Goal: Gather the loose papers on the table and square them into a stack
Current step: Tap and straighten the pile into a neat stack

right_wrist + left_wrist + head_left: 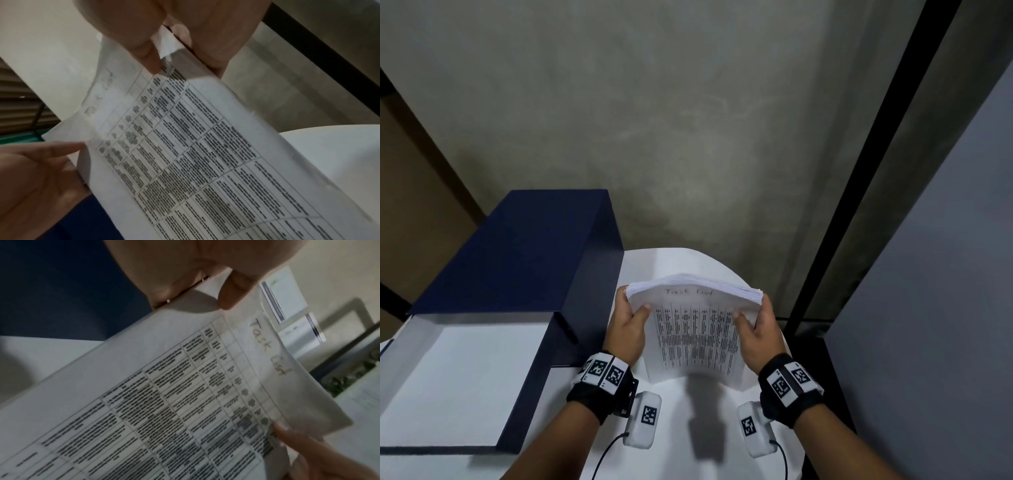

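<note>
A thick stack of white papers (697,329) stands tilted on its lower edge on the white round table (678,404). Its top sheet carries a printed table headed "Task list". My left hand (628,323) grips the stack's left edge, thumb on the front sheet and fingers behind. My right hand (755,329) grips the right edge the same way. In the left wrist view the paper stack (164,402) fills the frame with the left hand's thumb (232,293) on it. In the right wrist view the paper stack (195,154) is pinched by the right hand's thumb (148,53).
A dark blue open box (524,274) with a white inside stands on the table just left of the stack. A grey concrete wall (654,120) rises behind. A black post (859,171) and a grey panel (945,308) stand to the right.
</note>
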Demonstrator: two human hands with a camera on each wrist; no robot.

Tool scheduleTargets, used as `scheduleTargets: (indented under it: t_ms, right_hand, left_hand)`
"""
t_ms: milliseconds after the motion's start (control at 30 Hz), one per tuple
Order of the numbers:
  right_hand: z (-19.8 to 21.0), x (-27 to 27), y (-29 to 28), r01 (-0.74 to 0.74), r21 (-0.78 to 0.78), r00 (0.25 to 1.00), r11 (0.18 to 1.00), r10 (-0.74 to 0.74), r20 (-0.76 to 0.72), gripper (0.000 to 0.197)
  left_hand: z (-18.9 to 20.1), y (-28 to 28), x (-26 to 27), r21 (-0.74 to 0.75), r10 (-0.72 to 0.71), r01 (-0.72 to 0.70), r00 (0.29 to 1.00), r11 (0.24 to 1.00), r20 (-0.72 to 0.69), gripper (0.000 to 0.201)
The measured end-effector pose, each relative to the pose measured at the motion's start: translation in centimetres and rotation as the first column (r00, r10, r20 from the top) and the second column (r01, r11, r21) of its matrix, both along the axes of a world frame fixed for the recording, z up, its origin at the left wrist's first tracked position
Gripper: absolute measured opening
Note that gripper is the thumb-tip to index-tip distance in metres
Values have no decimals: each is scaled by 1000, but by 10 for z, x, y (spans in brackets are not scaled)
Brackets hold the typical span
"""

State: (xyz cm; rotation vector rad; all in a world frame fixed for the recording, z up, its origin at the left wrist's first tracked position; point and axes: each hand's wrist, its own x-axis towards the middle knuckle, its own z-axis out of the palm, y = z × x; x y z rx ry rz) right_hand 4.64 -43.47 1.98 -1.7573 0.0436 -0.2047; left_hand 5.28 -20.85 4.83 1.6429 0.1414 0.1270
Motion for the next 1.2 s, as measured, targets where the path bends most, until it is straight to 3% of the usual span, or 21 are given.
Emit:
scheduleTargets:
  t_ms: [133, 267, 367, 567, 767, 967, 1200]
  right_hand:
    - [13, 1, 5, 6, -4, 999, 1000, -5, 52, 30]
    - [21, -1, 1, -5, 27, 996, 1000, 3, 85, 43]
    - [14, -3, -2, -22, -20, 996, 1000, 24, 82, 46]
    - [11, -6, 5, -15, -89, 998, 996, 21, 67, 31]
    - [21, -3, 4, 19, -50, 989, 999, -12, 144, 27]
    - [-2, -14, 7, -32, -117, 999, 993, 29, -26, 37]
    - [-4, -8, 5, 13, -89, 999, 996, -16, -35, 38]
  left_hand:
    - [9, -6, 2, 97, -11, 6, 998, 995, 54, 33]
    - [11, -3, 7, 118, 28, -43, 992, 992, 124, 45]
    - [6, 1, 8, 159, 22, -37, 996, 987, 92, 48]
    - [-7, -4, 4, 194, 35, -34, 999, 980, -2, 37]
    - [6, -12, 0, 151, 36, -51, 994, 987, 104, 30]
    - [-30, -10, -6, 220, 11, 16, 993, 975, -121, 55]
    - [-28, -8, -4, 236, 17, 14, 992, 972, -128, 52]
